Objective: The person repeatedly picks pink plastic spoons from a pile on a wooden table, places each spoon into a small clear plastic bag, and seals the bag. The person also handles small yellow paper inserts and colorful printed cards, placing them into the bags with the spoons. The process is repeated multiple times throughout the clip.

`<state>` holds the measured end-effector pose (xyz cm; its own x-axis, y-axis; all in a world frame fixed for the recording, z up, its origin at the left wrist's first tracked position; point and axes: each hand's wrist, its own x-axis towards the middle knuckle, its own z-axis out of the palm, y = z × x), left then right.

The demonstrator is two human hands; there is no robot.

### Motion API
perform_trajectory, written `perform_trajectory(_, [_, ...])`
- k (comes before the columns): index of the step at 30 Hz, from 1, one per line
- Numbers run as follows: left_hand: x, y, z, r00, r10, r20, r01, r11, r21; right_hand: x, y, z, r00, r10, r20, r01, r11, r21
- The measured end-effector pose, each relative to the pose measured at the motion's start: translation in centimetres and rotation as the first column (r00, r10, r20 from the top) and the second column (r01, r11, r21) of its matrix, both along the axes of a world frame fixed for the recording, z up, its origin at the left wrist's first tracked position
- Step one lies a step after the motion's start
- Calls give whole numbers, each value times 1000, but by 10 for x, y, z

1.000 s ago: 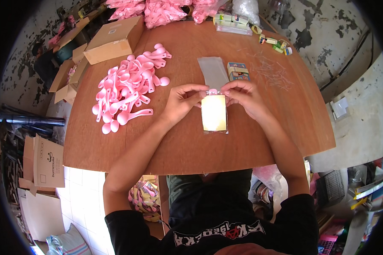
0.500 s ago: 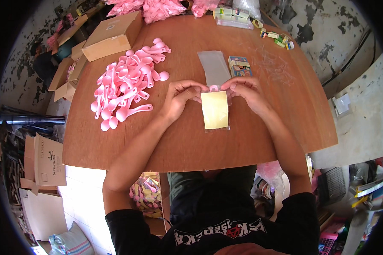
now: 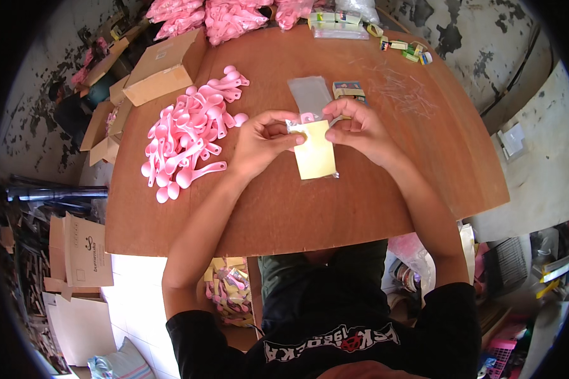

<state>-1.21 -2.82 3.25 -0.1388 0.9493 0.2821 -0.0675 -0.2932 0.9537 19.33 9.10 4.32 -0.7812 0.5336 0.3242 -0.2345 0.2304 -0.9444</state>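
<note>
A small clear plastic bag with a pale yellow card [image 3: 315, 151] in it is held up between my hands, over the middle of the table. The ringed handle end of a pink spoon [image 3: 307, 117] shows above the card; the rest of it is hidden. My left hand [image 3: 262, 144] pinches the bag's upper left edge, thumb in front. At the upper right edge, my right hand [image 3: 359, 131] grips the bag between thumb and fingers. Just beyond lie a stack of flat clear bags [image 3: 308, 93] and a banded stack of printed cards [image 3: 349, 90].
A heap of pink spoons [image 3: 186, 129] covers the table's left part, with a cardboard box [image 3: 164, 66] behind it. Bagged pink goods [image 3: 234, 19] line the far edge. Thin clear strips [image 3: 401, 88] lie at right. Below the table, a box holds several packed spoons [image 3: 227, 287].
Both hands have lifted the bag slightly and tilted it. My right fingers have risen and spread more at the bag's mouth. The whole view has shifted a little.
</note>
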Motion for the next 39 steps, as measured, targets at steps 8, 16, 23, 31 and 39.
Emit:
perform_trajectory(8, [47, -134, 55, 619, -463, -634, 487, 860, -153, 7, 8, 7, 988, -136, 68, 146, 974, -172])
perform_trajectory(16, [43, -238, -75, -23, -864, -503, -51, 504, -862, -1, 12, -20, 929, -355, 99, 297, 881, 368])
perform_trajectory(23, [71, -167, 25, 318, -630, -708, 518, 741, -427, 2, 6, -44, 850, -504, 152, 57, 376, 925])
perform_trajectory(31, [21, -12, 21, 427, 88, -900, -13, 996, 92, 1, 4, -29, 827, -539, 161, 72, 385, 920])
perform_trajectory(39, [9, 17, -29, 395, 297, -870, -80, 954, 289, -5, -1, -16, 870, -491, -43, 294, 448, 845])
